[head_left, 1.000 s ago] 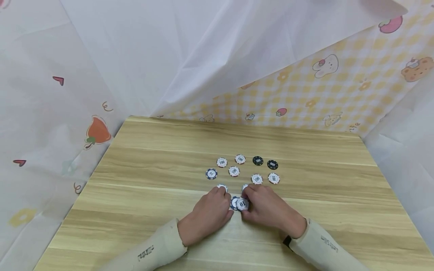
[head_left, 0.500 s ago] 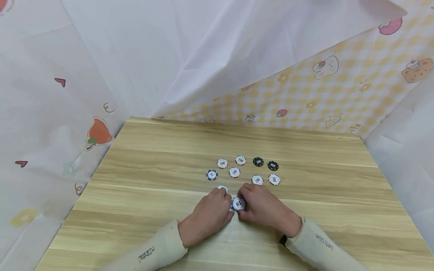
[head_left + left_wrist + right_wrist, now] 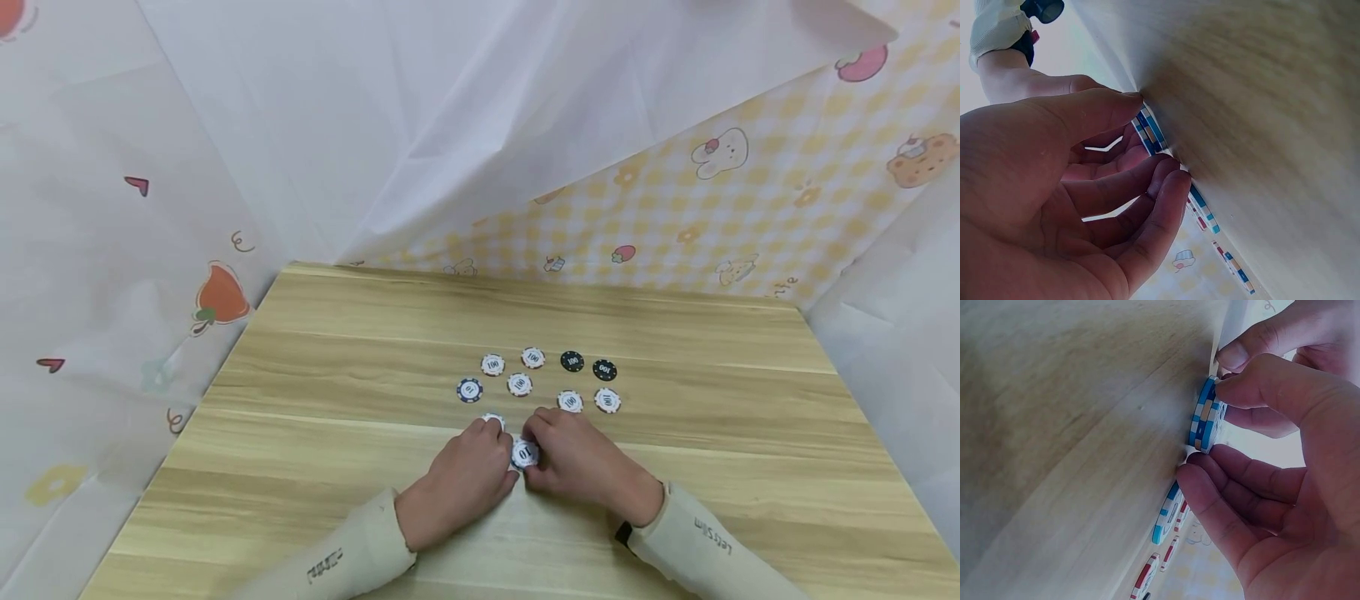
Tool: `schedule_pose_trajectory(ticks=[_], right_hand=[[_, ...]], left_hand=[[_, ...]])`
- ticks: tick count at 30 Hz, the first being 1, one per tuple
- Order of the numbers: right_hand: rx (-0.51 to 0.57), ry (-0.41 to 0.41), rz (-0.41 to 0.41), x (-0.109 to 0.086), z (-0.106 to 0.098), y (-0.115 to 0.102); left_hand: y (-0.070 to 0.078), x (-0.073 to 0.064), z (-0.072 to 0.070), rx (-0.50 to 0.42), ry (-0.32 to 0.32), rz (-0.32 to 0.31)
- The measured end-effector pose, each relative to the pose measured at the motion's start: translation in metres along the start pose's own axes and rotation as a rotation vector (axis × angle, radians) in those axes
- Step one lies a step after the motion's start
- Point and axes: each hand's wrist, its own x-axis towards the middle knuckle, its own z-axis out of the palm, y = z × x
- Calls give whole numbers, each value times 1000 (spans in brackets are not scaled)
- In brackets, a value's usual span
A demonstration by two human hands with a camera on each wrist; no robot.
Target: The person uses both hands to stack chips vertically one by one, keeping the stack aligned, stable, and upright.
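A small stack of poker chips [image 3: 525,452] lies on the table between my two hands, a white-faced chip marked 10 on top. In the right wrist view the stack's edges [image 3: 1204,422] show light blue and dark blue layers, closely lined up. My left hand [image 3: 467,468] holds the stack's left side with thumb and curled fingers. From the right, my right hand [image 3: 583,460] pinches the stack at its edge. Just beyond the left knuckles a pale chip [image 3: 492,420] is partly covered. A light blue-edged chip [image 3: 1167,517] lies by the right fingertips, hidden in the head view.
Farther back lie several white chips marked 100 [image 3: 520,384], two black chips [image 3: 572,361] and one dark blue-edged chip [image 3: 470,390], all flat and apart. The wooden table [image 3: 360,333] meets a patterned cloth [image 3: 660,225] at its back edge.
My right hand has shifted left, bringing the white-faced 10 chip from an offset overlap to sit squarely over the dark blue-edged one. The left hand has stayed nearly still.
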Motion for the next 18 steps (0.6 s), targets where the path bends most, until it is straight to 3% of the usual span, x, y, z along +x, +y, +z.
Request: schedule_pose_trajectory(ticks=[11,18], right_hand=[[-13,15,-11,-1,0,-1],[-17,13,33,-7,-6,0]], left_hand=[[0,0,1,-4,25,-4],[1,0,2,0,18,-5]])
